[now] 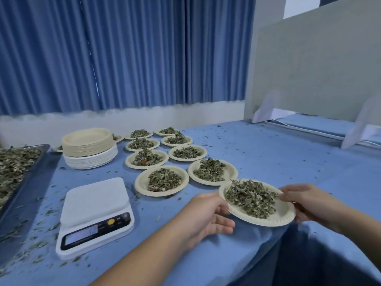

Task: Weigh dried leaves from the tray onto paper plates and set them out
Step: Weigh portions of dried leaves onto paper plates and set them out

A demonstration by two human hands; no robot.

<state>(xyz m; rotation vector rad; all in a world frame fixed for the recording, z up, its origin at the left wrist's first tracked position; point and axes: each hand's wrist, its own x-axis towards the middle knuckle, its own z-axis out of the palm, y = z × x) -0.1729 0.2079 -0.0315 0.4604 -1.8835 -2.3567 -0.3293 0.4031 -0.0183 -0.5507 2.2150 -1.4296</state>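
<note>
A plate (282, 216) of leaves (251, 200) was held at lower right, rim pinched between thumb and fingers of left hand (208, 215) and right hand (310, 203).

Bare forearms lead to the left grip (207, 214) and right grip (311, 203), both bare-fingered.
</note>
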